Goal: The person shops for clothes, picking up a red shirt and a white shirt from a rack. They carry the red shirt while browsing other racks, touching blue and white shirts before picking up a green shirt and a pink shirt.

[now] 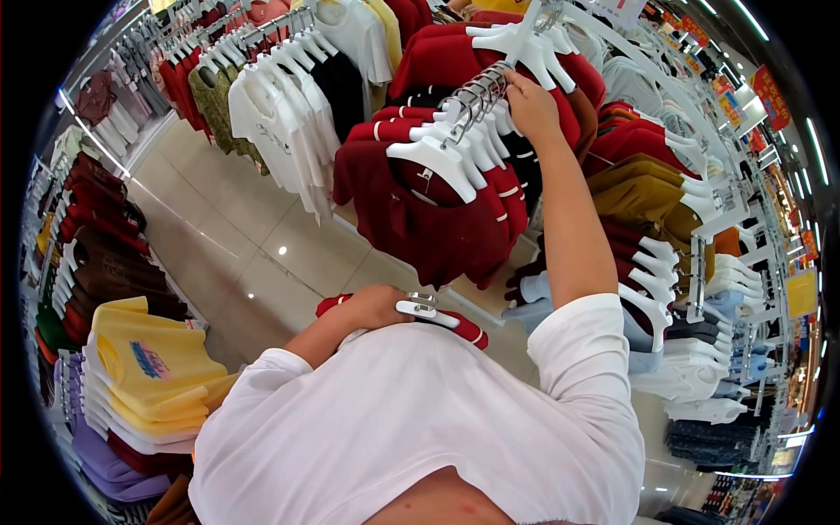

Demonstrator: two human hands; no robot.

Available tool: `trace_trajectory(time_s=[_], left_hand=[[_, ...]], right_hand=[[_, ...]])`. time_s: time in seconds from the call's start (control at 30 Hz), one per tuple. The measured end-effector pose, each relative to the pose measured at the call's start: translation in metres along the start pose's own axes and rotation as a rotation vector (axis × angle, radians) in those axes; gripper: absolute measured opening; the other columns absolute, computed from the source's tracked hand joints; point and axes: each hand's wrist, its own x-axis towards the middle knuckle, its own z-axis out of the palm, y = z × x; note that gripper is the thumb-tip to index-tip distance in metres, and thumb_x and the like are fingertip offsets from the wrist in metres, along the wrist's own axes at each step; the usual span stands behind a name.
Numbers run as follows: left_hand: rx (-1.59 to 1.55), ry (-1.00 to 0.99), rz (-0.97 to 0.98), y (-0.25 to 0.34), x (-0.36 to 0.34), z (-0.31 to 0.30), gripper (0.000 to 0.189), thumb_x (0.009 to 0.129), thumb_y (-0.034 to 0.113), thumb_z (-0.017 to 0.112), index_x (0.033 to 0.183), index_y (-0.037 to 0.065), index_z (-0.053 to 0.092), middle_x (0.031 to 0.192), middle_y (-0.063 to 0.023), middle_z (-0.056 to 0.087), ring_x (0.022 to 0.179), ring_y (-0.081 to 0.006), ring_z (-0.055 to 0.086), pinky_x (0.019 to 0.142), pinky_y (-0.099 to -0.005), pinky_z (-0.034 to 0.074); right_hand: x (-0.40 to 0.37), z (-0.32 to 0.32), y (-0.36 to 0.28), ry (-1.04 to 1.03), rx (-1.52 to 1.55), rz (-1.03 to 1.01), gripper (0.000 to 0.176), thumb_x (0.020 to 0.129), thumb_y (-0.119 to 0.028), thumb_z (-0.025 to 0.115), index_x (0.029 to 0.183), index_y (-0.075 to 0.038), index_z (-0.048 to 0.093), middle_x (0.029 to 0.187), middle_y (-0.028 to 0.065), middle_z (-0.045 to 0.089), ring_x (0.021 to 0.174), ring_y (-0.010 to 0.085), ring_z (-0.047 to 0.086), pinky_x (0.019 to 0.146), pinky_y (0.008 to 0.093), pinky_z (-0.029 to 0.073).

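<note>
My left hand [378, 308] is closed around a white clip-style hanger [429, 312] close to my chest. A red garment with pale trim [464, 328] hangs from it, mostly hidden by my shirt. My right hand [530, 103] reaches up to the rack, its fingers curled at the row of metal hanger hooks [479, 94]; which hook they grip I cannot make out. Below these hooks hang several white hangers [437, 157] bearing dark red tops, the front one a maroon top [394, 214]. Red tops with white stripes [507, 188] show behind it.
White and black tops [276, 105] hang on a rack at the back left. Mustard tops [643, 188] and more clothes hang close on my right. Yellow shirts [144, 359] hang at the lower left. A tiled floor [219, 236] runs between the racks.
</note>
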Motion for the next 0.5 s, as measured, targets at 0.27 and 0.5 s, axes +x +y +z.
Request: trace_trajectory(time_s=[0.27, 0.5], left_hand=[[-0.010, 0.004, 0.034, -0.003, 0.000, 0.001, 0.031, 0.082, 0.029, 0.070, 0.106, 0.008, 0.069, 0.098, -0.0172, 0.069, 0.092, -0.0360, 0.064, 0.082, -0.0429, 0.049], [0.015, -0.003, 0.045, -0.007, 0.001, 0.003, 0.032, 0.082, 0.029, 0.070, 0.107, 0.008, 0.069, 0.100, -0.0170, 0.069, 0.093, -0.0357, 0.063, 0.083, -0.0428, 0.049]], right_hand=[[-0.013, -0.007, -0.026, 0.027, 0.165, -0.184, 0.036, 0.090, -0.027, 0.061, 0.120, -0.008, 0.066, 0.121, 0.0139, 0.065, 0.116, 0.0305, 0.059, 0.098, 0.0381, 0.045], [-0.012, 0.000, -0.026, 0.042, 0.133, -0.222, 0.027, 0.089, -0.025, 0.062, 0.106, -0.007, 0.072, 0.119, 0.0122, 0.066, 0.116, 0.0277, 0.059, 0.097, 0.0375, 0.046]])
